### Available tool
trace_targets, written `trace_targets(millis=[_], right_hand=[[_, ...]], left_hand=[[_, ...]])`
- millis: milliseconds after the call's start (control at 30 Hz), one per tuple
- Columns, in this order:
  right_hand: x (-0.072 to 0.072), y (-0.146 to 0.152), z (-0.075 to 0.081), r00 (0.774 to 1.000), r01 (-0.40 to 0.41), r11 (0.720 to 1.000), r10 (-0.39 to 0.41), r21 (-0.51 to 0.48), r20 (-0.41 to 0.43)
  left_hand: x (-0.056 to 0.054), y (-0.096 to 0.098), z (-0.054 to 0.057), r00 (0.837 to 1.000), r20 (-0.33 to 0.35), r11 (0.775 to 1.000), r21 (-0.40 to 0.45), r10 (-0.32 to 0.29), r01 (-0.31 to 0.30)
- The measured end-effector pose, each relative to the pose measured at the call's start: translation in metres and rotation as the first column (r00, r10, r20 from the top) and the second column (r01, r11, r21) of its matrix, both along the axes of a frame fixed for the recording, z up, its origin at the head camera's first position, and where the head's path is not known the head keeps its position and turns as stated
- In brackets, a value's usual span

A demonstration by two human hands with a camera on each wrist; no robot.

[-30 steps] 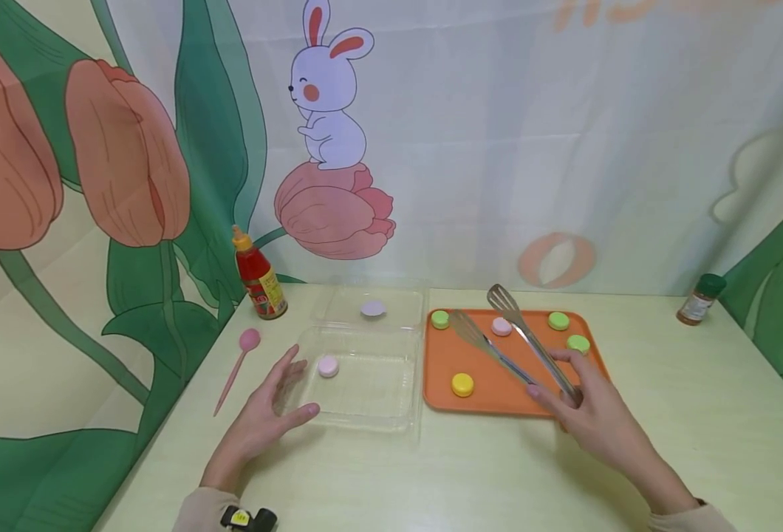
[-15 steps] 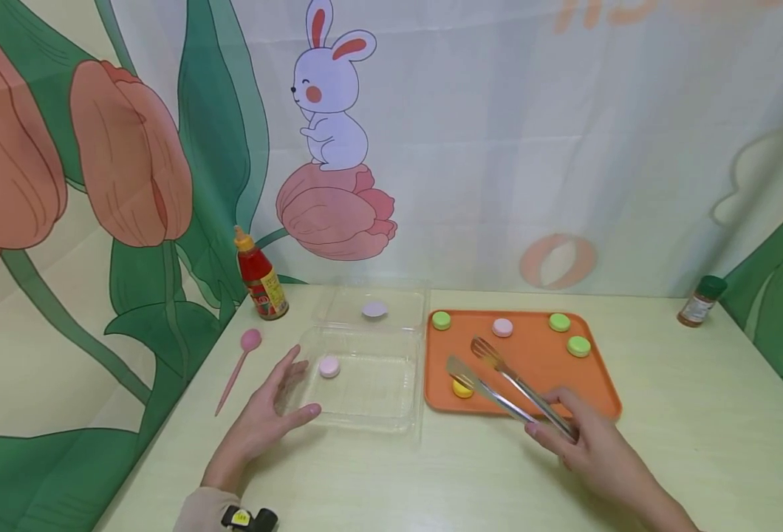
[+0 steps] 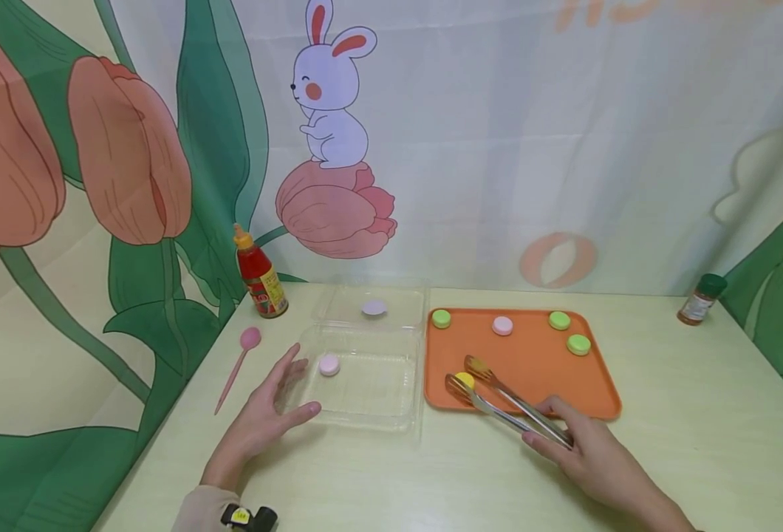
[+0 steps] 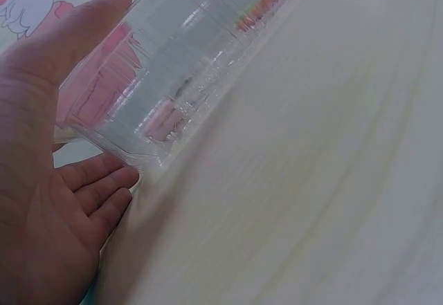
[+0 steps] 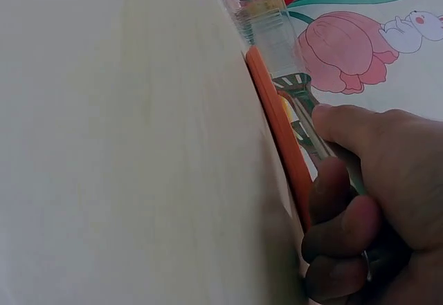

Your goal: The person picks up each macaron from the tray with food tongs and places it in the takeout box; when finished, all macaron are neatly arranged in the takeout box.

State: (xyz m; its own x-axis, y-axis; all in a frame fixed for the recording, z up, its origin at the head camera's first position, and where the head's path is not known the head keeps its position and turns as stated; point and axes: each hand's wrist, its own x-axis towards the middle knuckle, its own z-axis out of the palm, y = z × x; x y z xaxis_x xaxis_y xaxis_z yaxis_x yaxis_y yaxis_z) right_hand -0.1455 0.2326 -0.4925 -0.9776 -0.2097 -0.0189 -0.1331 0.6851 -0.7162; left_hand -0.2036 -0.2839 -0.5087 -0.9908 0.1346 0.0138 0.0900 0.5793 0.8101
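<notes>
My right hand (image 3: 587,454) grips metal serving tongs (image 3: 521,403) with slotted ends. The tong ends stand apart on either side of a yellow macaron (image 3: 464,380) near the front left corner of the orange tray (image 3: 531,366). In the right wrist view, fingers and thumb wrap the tong handles beside the tray's edge. My left hand (image 3: 265,421) rests at the left side of a clear plastic box (image 3: 371,425), fingers spread and relaxed around its corner. Inside the box sits one pale pink macaron (image 3: 329,365). The box's lid (image 3: 405,307) lies folded back behind it.
On the tray are a pink macaron (image 3: 502,326) and several green macarons (image 3: 578,344). A pink spoon (image 3: 238,366) and a red sauce bottle (image 3: 261,281) are at the left. A green-capped spice jar (image 3: 700,299) stands at the far right.
My right hand has drawn the tongs back toward the front and lowered them, from over the tray's middle to around the yellow macaron. The left hand has stayed put.
</notes>
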Motion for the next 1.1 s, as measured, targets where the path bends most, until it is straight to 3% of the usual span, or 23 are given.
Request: trace_targets(millis=[167, 667, 1100], right_hand=[[-0.0018, 0.0009, 0.0019, 1.000, -0.005, 1.000, 0.005, 0.025, 0.012], [-0.0014, 0.0010, -0.0025, 0.997, -0.039, 0.997, 0.042, 0.059, -0.057], [-0.0022, 0.0011, 0.0015, 0.999, 0.023, 0.998, -0.021, 0.055, -0.047]], left_hand=[[-0.0006, 0.0003, 0.0007, 1.000, 0.000, 1.000, 0.002, -0.001, 0.001], [0.0000, -0.0020, -0.0007, 1.000, -0.003, 1.000, 0.020, -0.014, 0.014], [-0.0029, -0.0013, -0.0022, 1.000, 0.000, 1.000, 0.017, -0.008, 0.008]])
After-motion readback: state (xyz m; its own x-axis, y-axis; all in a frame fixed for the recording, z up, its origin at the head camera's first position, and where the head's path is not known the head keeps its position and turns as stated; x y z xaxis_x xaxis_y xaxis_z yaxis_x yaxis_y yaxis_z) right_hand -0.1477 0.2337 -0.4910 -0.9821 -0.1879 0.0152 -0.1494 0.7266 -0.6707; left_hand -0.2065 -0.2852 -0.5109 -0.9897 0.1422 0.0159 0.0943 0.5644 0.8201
